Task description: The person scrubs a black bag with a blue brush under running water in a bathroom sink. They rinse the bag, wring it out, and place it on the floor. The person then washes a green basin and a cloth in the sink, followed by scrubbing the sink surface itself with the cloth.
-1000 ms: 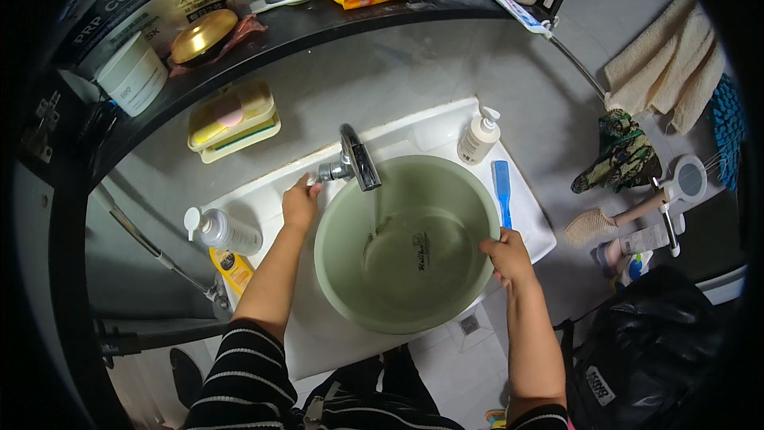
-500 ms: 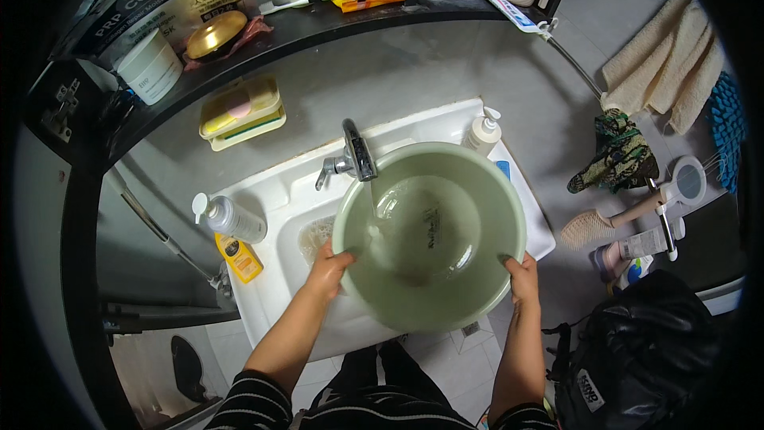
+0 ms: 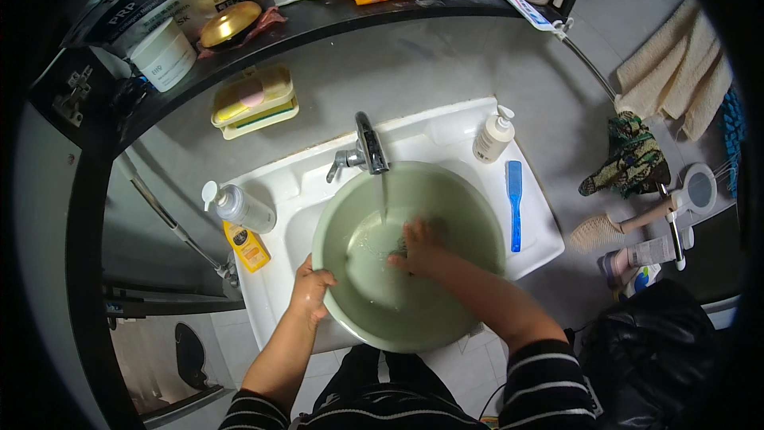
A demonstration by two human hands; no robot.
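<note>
A large pale green basin [image 3: 477, 295] rests over the white sink [image 3: 280, 247], under the chrome faucet [image 3: 369, 147]. Water runs from the spout into it. At the basin's left side my left hand [image 3: 309, 293] is closed on the rim, thumb over the top. My right hand [image 3: 419, 248] reaches inside, near the stream, with its fingers spread and nothing visible in them; it is slightly blurred. Whether it touches the basin's bottom I cannot tell.
A blue long-handled brush [image 3: 515, 205] and a pump bottle [image 3: 494, 135] stand on the sink's right ledge. Another pump bottle [image 3: 240, 209] and a yellow bottle [image 3: 247, 247] are at left. A dark shelf [image 3: 318, 17] with toiletries curves above; a black bag [image 3: 649, 350] sits at lower right.
My right hand has let go of the right rim and moved into the basin. The basin has shifted left and toward me, uncovering the blue brush. My left hand keeps its grip.
</note>
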